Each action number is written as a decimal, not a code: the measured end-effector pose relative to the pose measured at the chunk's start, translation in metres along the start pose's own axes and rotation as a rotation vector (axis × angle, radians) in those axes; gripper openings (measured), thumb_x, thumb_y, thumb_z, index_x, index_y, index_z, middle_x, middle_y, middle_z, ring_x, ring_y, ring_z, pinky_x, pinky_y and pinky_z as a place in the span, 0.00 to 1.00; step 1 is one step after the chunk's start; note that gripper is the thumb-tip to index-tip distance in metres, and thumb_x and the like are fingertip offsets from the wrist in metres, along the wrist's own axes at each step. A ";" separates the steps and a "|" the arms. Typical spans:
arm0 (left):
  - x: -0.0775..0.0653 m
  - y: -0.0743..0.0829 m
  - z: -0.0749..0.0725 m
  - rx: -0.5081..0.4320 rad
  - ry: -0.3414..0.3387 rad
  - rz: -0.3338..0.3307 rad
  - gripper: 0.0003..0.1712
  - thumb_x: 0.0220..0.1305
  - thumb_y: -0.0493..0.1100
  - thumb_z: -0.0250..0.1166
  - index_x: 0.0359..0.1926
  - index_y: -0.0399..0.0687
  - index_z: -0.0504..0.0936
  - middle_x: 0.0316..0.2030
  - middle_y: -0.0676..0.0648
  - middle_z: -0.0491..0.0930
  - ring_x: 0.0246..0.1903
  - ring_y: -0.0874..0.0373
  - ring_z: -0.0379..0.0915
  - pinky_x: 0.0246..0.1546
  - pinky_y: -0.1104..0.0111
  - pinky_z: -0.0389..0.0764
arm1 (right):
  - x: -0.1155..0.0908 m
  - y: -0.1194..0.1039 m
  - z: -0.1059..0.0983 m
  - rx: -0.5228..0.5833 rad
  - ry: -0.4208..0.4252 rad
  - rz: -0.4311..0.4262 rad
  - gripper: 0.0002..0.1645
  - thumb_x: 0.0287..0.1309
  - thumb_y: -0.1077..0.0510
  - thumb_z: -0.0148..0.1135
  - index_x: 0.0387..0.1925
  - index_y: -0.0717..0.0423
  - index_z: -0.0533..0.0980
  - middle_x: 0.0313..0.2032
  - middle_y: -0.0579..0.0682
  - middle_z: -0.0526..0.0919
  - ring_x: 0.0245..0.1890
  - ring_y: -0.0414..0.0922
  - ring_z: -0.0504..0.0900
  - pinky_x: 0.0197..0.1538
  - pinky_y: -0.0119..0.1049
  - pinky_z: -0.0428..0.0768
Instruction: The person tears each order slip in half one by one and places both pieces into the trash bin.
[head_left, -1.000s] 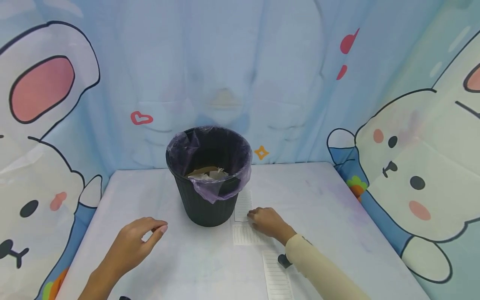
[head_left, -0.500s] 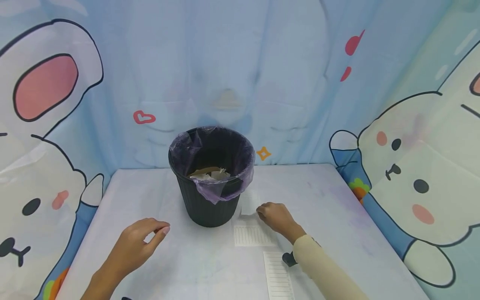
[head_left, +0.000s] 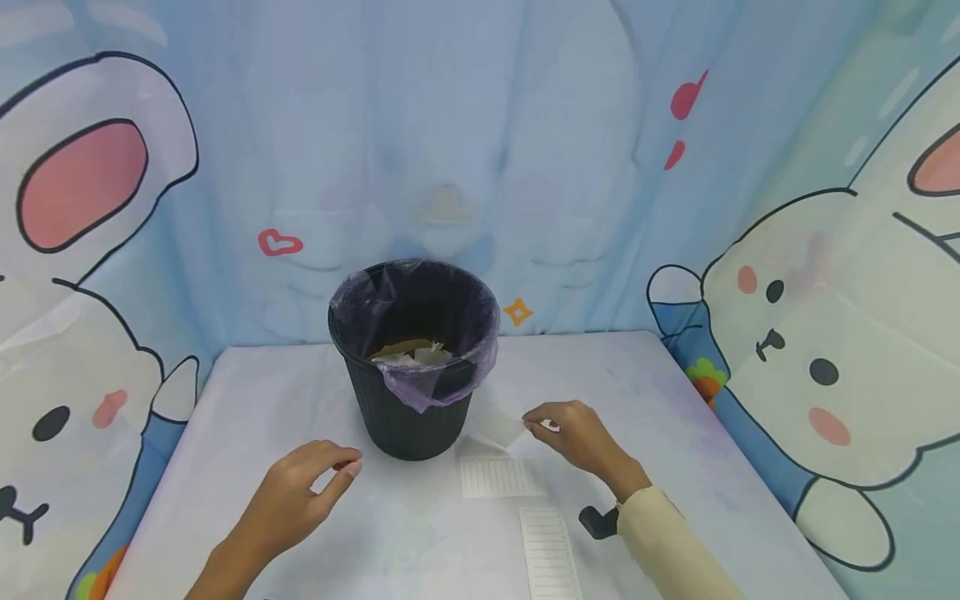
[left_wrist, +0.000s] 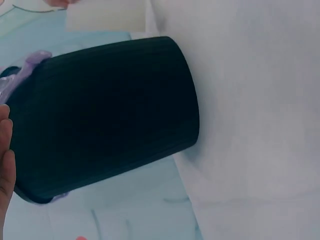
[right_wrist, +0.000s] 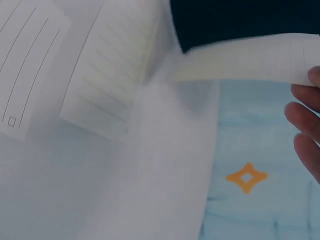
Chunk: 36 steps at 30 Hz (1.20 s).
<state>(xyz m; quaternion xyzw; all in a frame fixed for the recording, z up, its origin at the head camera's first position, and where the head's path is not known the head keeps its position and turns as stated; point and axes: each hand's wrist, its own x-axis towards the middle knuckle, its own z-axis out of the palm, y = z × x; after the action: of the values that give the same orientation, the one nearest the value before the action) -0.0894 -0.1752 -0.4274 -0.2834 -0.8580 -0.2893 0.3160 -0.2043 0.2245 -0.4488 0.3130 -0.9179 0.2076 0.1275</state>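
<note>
My right hand [head_left: 581,437] pinches the edge of a lined paper slip [head_left: 498,427] between thumb and fingers. That slip is raised and tilted off the table beside the bin; in the right wrist view the lifted paper [right_wrist: 240,65] bends from the fingers toward the bin. Two more lined slips lie flat: one crosswise [head_left: 495,477] and one lengthwise [head_left: 550,550] nearer the front. Left of the bin, my left hand [head_left: 300,492] hovers with fingers loosely bent and nothing in it. The black bin [head_left: 408,421] stands upright, lined with a purple plastic bag [head_left: 480,367].
Crumpled paper and cardboard-like scraps [head_left: 412,353] lie inside the bin. A white cloth [head_left: 360,533] covers the table. Behind it hangs a blue curtain [head_left: 450,125] printed with rabbits. A small black object [head_left: 598,522] sits at my right wrist.
My right hand has moved right and lifted the slip beside the bin from the table. My left hand has shifted slightly to the right.
</note>
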 end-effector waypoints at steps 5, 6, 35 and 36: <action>0.000 0.007 0.009 -0.040 -0.019 0.008 0.13 0.53 0.34 0.75 0.40 0.50 0.87 0.36 0.61 0.85 0.36 0.68 0.80 0.42 0.82 0.78 | -0.009 -0.016 -0.013 0.101 -0.007 -0.067 0.07 0.59 0.62 0.70 0.40 0.52 0.87 0.38 0.43 0.90 0.37 0.37 0.87 0.39 0.34 0.85; 0.000 0.008 0.011 -0.043 -0.025 0.007 0.13 0.53 0.35 0.75 0.41 0.49 0.87 0.36 0.61 0.85 0.36 0.67 0.80 0.42 0.81 0.78 | -0.010 -0.020 -0.015 0.128 -0.003 -0.086 0.07 0.59 0.63 0.70 0.40 0.53 0.87 0.38 0.43 0.90 0.37 0.36 0.86 0.39 0.33 0.85; -0.001 0.017 0.044 -0.253 -0.192 -0.124 0.06 0.67 0.46 0.67 0.43 0.52 0.85 0.38 0.61 0.84 0.40 0.67 0.80 0.41 0.68 0.84 | -0.002 -0.115 -0.024 0.605 0.063 -0.339 0.11 0.56 0.76 0.65 0.38 0.64 0.85 0.33 0.57 0.89 0.27 0.40 0.85 0.34 0.30 0.85; -0.001 0.016 0.044 -0.254 -0.172 -0.111 0.04 0.67 0.44 0.67 0.41 0.53 0.86 0.37 0.61 0.85 0.38 0.67 0.80 0.40 0.70 0.84 | -0.001 -0.119 -0.026 0.606 0.071 -0.351 0.11 0.55 0.76 0.65 0.38 0.64 0.85 0.32 0.57 0.89 0.27 0.40 0.84 0.34 0.30 0.85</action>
<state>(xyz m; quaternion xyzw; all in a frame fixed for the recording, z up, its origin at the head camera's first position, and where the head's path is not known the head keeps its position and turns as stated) -0.0947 -0.1352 -0.4510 -0.2969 -0.8528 -0.3871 0.1866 -0.1263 0.1513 -0.3903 0.4823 -0.7418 0.4562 0.0947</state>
